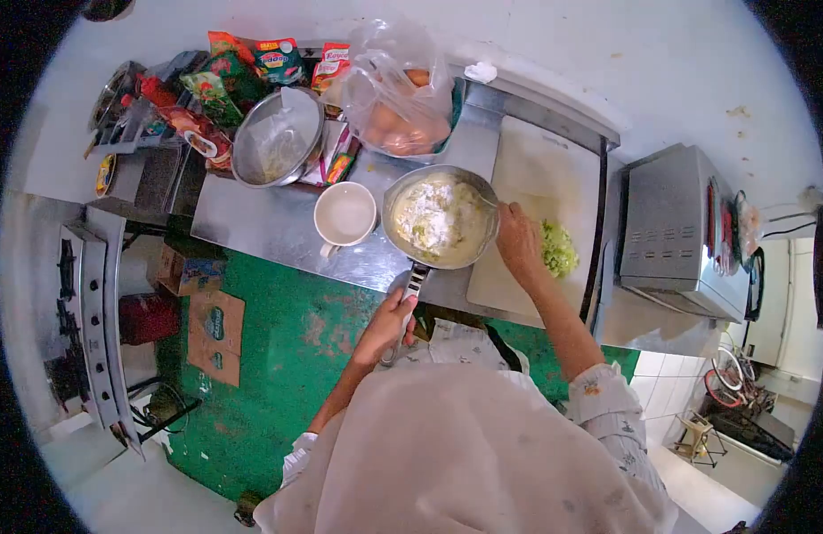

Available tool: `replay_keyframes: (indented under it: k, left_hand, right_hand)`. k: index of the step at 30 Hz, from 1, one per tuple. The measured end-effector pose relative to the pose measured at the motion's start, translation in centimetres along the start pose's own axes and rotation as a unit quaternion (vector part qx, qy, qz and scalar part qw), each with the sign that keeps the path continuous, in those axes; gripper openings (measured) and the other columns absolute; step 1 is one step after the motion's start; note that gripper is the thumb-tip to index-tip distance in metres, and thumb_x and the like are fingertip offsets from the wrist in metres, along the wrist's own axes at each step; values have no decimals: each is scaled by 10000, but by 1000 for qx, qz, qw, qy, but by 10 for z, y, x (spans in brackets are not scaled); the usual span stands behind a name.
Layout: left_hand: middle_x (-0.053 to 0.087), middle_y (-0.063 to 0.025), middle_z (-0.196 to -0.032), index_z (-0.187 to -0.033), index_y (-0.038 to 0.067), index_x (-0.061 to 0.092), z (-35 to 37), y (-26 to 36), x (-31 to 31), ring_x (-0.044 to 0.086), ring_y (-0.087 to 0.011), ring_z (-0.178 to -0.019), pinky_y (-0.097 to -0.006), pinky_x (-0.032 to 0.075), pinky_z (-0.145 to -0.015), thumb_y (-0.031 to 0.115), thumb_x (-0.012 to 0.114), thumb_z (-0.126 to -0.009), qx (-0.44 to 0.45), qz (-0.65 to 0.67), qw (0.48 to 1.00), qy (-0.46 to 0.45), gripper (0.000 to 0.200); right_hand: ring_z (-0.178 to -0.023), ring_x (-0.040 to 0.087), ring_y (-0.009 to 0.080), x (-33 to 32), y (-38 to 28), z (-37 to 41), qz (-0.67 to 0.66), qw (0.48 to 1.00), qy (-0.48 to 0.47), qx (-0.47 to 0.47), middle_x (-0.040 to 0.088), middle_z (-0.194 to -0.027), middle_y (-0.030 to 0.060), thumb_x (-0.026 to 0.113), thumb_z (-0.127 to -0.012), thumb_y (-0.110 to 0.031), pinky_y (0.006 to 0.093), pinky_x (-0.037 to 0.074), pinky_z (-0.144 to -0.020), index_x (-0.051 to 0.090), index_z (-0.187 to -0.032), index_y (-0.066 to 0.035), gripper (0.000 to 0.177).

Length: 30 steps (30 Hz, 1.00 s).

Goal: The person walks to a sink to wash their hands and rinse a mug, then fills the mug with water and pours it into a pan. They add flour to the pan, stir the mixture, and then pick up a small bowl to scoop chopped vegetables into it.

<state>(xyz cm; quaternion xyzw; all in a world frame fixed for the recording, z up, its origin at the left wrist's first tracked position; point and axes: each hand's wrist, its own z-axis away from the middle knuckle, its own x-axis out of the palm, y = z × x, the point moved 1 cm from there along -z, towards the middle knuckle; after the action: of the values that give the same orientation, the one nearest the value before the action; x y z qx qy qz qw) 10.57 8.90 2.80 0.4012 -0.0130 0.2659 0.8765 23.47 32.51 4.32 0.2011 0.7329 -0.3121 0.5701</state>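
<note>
Before you runs the metal desk (269, 214), with the white cutting board (527, 160) lying on its right part. The saucepan (390, 222) is directly in front of you, between the mug (347, 238) and the board, its handle pointing back toward your body past the desk's front edge; whether its base sits flat or is slightly raised, you cannot tell from here. Your left hand (386, 327) has its fingers wrapped around that handle. Your right hand (520, 242) is at the pan's right rim, its fingers closed together, pinching the end of a thin utensil (490, 204) that leans into the pan. The chopped greens (558, 249) lie on the board, just beside your right wrist. Smallest of all is the white powder (429, 218), heaped over a pale, wet mixture.

The step in hand looks like stirring that powder in. The next move seems to call for a firm left hold against turning, and slow strokes from under the heap, so that nothing spills over the rim.
</note>
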Motion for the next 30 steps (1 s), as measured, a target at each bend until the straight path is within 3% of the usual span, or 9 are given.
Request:
replay_keyframes:
  k: [4, 7, 9, 12, 15, 18, 22, 24, 30]
  left_hand:
    - [444, -16, -569, -967, 66, 477, -3, -1, -4, 430, -120, -425, -282, 392, -373, 256, 455, -902, -5, -18, 1000, 0, 202]
    - [444, -14, -569, -944, 65, 474, 0, 2, -4, 428, -116, -424, -279, 393, -382, 248, 454, -903, -15, -13, 1000, -4, 188]
    - [445, -16, -563, -930, 68, 471, 0, 2, -4, 431, -119, -422, -279, 389, -384, 244, 451, -904, -8, -14, 1000, -7, 180]
    - [447, -17, -553, -912, 71, 465, -1, 2, -4, 437, -123, -418, -278, 382, -385, 240, 449, -905, -9, -11, 1000, -11, 170]
    - [448, -18, -547, -913, 72, 461, -1, 1, -4, 441, -126, -417, -279, 379, -384, 237, 450, -904, -13, -2, 1000, -17, 166]
    - [447, -20, -547, -926, 70, 459, -4, -3, -7, 442, -129, -417, -280, 380, -384, 238, 453, -902, -3, -2, 1000, -28, 170]
    - [446, -27, -553, -948, 62, 461, 4, 10, 0, 440, -137, -421, -289, 385, -390, 243, 452, -901, -19, 15, 1000, -6, 186]
    - [446, -28, -556, -958, 61, 462, 2, 6, -1, 438, -137, -424, -290, 388, -394, 243, 451, -901, -17, 5, 1000, -9, 190]
    - [448, -29, -560, -982, 73, 469, -4, -7, -5, 437, -136, -425, -291, 397, -405, 249, 452, -900, -6, 3, 1000, -15, 194]
  right_hand:
    - [-787, 572, 349, 27, -18, -15, -3, 999, -41, 16, 534, -932, 176, 466, -716, 15, 445, 471, -677, 506, -1048, -14, 336]
    - [-801, 573, 336, 10, -37, -6, -74, 994, -40, -66, 538, -923, 158, 483, -717, 1, 428, 478, -651, 492, -1079, -41, 365]
    - [-809, 593, 354, 2, -40, 3, -24, 975, -137, -172, 540, -1010, 186, 479, -747, -34, 405, 512, -645, 495, -1104, -57, 358]
    - [-843, 584, 344, -2, -8, 21, -20, 968, -145, -202, 537, -963, 179, 480, -736, -23, 399, 511, -636, 517, -1082, -68, 351]
    - [-823, 587, 325, -19, 13, 23, 11, 986, -111, -124, 529, -917, 165, 485, -724, -22, 395, 508, -622, 534, -1065, -82, 350]
    - [-768, 596, 318, -22, 0, 25, -16, 986, -48, -160, 528, -892, 153, 488, -716, -24, 404, 503, -598, 538, -1062, -90, 356]
    - [-744, 600, 319, -16, -33, 18, -25, 972, -134, -191, 535, -888, 138, 482, -728, -31, 406, 504, -588, 529, -1063, -75, 342]
    - [-737, 569, 317, -4, -32, 1, -34, 983, -101, -152, 521, -812, 145, 495, -707, 20, 401, 472, -599, 533, -1033, -52, 336]
    - [-699, 564, 346, 9, 14, -10, 34, 995, -10, -91, 530, -827, 173, 488, -695, 35, 422, 471, -600, 523, -1038, -32, 352]
